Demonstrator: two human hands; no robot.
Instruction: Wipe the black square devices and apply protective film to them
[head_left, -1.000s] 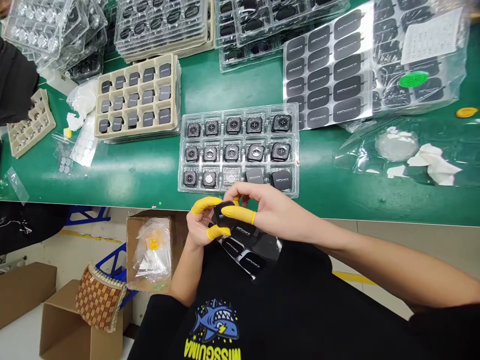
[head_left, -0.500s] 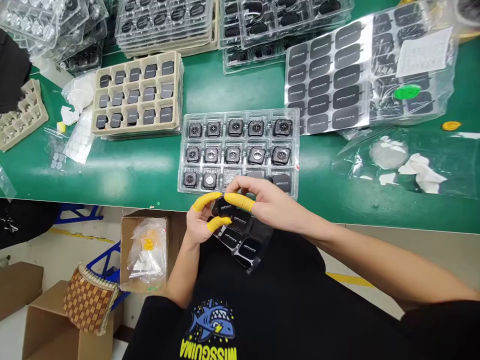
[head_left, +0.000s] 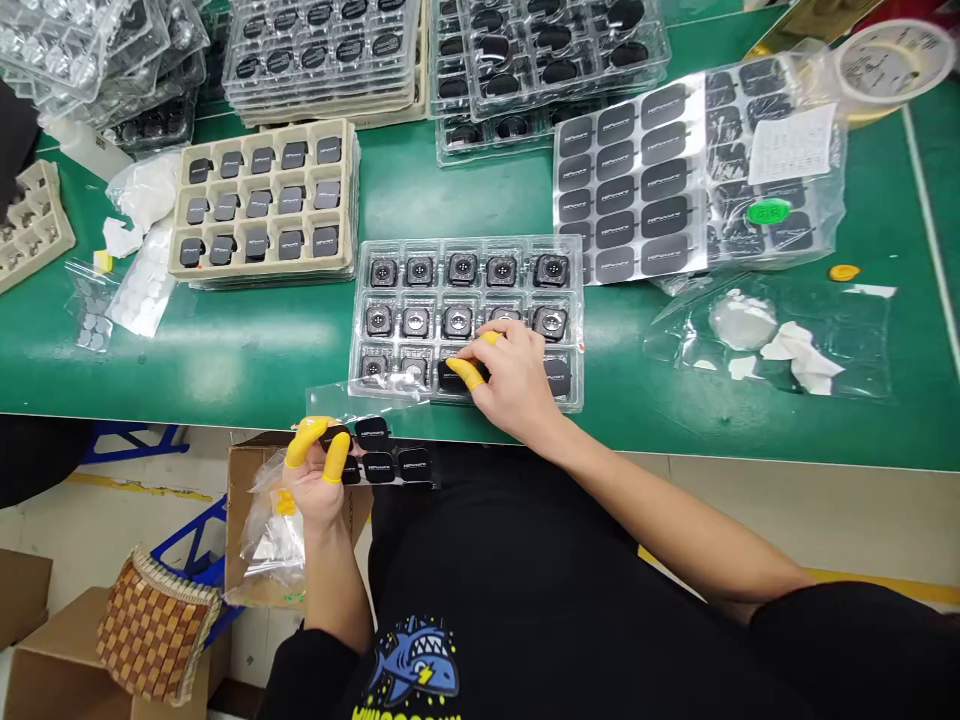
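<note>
My left hand, with yellow finger cots on thumb and finger, pinches a clear sheet of black rounded-square screen films below the table edge. My right hand, also in yellow finger cots, is over the front row of a clear plastic tray. Its fingers are on a black-faced watch with white lettering, sitting in a front-row pocket. Several watch cases lie back side up in the other pockets. Another watch shows its lettered black face at the front right. The hand hides part of the tray.
A stack of beige trays with dark pieces stands left. Film sheets and a tape roll lie right, near a plastic bag with white scraps. Clear trays pile up behind. A cardboard box stands below the edge.
My hands have parted. My right hand has carried the watch to the tray's front-row pocket, which was vacant before. My left hand has moved left with the film sheet. The view has shifted slightly.
</note>
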